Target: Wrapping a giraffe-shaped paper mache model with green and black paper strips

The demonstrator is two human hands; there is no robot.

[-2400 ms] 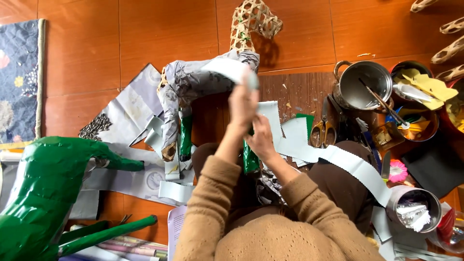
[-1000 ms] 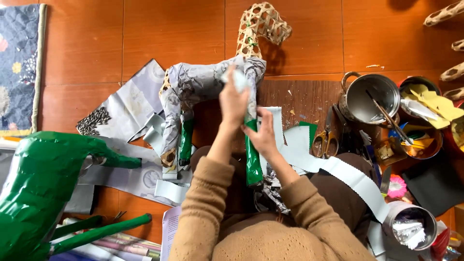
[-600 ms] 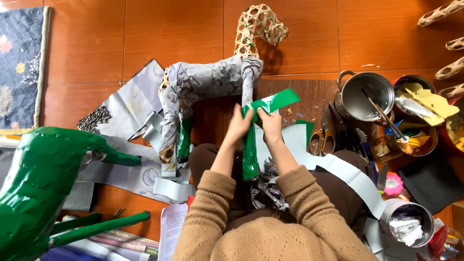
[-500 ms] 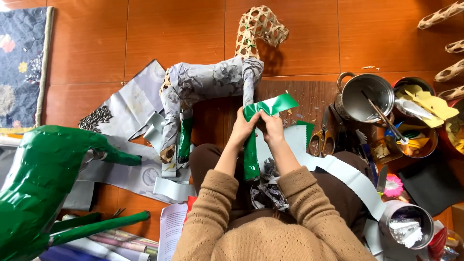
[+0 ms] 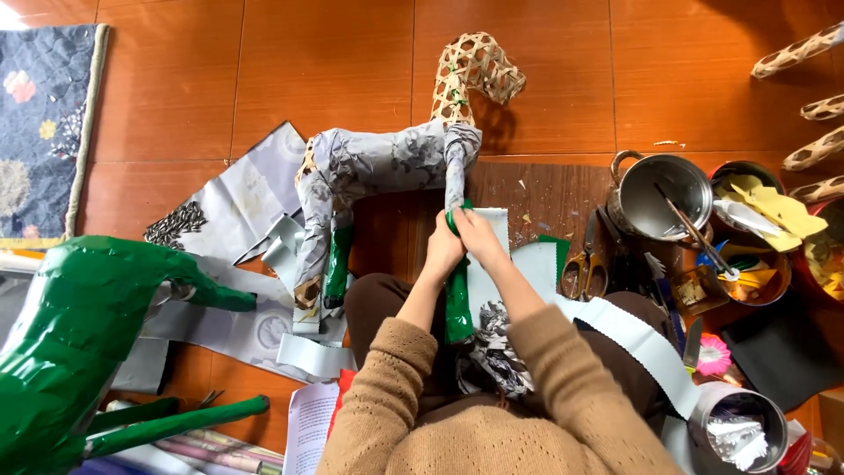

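Tan knitted sweater, long ribbed-cuff sleeves pushed toward forearms; dark brown trousers; hands (image 5: 462, 246) bare.

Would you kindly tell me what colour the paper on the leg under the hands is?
Green, on the front leg; head view.

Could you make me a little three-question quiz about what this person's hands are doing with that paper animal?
1. True or false: both hands, the left hand and the right hand, grip the same leg of the paper-covered animal frame.
2. What colour is the covering on that leg? A) green B) yellow C) blue
3. What tool lies on the floor just right of the hands?

Key:
1. True; the hands sit side by side on it.
2. A, green.
3. Scissors, with yellow handles, beside the metal pot.
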